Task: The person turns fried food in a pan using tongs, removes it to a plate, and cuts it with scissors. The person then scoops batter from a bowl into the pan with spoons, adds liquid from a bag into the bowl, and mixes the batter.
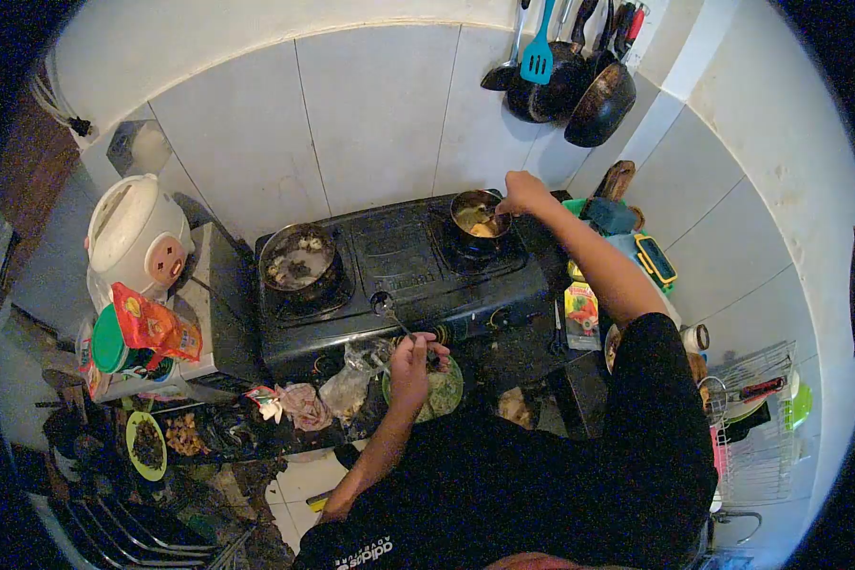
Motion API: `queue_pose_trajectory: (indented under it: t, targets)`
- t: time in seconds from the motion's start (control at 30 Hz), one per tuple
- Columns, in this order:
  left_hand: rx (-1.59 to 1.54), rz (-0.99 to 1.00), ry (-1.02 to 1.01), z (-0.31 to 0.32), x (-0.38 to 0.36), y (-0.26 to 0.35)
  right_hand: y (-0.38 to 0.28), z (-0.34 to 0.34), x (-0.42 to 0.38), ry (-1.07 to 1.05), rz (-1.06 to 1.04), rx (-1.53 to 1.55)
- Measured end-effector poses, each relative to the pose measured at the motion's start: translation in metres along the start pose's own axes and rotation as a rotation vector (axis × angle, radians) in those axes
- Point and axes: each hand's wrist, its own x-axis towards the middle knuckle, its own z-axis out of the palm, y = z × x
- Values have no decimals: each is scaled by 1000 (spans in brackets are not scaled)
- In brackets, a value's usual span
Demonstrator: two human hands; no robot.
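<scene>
My left hand is closed around the handle of a metal spoon, whose bowl hangs over the front of the black stove. Beneath that hand is a green bowl with pale green food. My right hand is closed at the right edge of a small pot on the right burner; what its fingers grip is too small to make out. Yellowish food lies in this pot. A larger pan with cloudy liquid and pale pieces stands on the left burner.
At the left are a white rice cooker, an orange packet and a yellow-green plate. Plastic bags lie before the stove. Pans hang at upper right. A wire dish rack stands at the right.
</scene>
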Motion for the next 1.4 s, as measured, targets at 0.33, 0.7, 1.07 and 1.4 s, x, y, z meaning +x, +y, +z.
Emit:
queue_pose_trajectory:
  t: [0.33, 0.7, 1.07, 1.4]
  targets:
    - [75, 11, -3, 4, -5, 10, 10, -46, -42, -14, 144, 216]
    - [5, 30, -55, 2, 3, -8, 66, -6, -81, -128, 292, 701]
    - [-6, 14, -76, 5, 6, -6, 68, 21, -125, -317, 613, 1375]
    - [64, -11, -60, 7, 5, 0, 63, 39, -143, -460, 693, 1727]
